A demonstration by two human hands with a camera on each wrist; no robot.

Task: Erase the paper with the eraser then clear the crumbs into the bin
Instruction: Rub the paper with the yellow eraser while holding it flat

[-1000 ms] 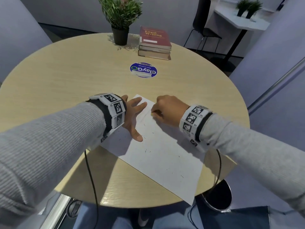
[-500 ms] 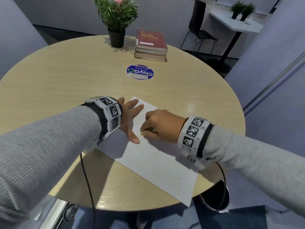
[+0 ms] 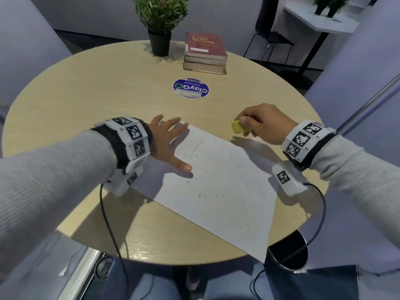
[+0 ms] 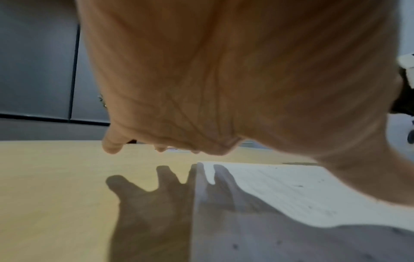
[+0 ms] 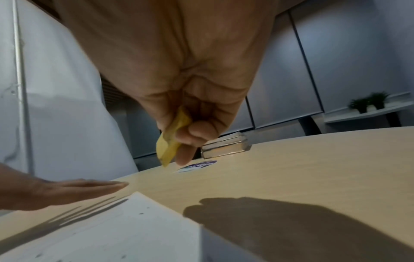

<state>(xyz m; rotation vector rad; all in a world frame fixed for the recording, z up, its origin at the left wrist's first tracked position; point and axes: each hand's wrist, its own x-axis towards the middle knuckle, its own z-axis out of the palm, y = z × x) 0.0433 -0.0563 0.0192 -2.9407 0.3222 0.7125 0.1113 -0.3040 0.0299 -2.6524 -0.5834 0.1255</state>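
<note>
The right hand (image 3: 263, 124) pinches a small yellow block eraser (image 3: 237, 127) between thumb and curled fingers, lifted clear above the bare round pale-wood table (image 3: 86, 94) just beyond the far edge of the white paper sheet (image 3: 220, 187), likely so the rubbing can pause. The left hand (image 3: 167, 144) lies with fingers spread and straight over the sheet's near-left corner, holding nothing, seemingly to stop it sliding. Dark eraser crumbs (image 3: 200, 194) dot the sheet, not yet swept. The black round bin (image 3: 289, 255) waits under the table edge beside the sheet's overhanging corner.
</note>
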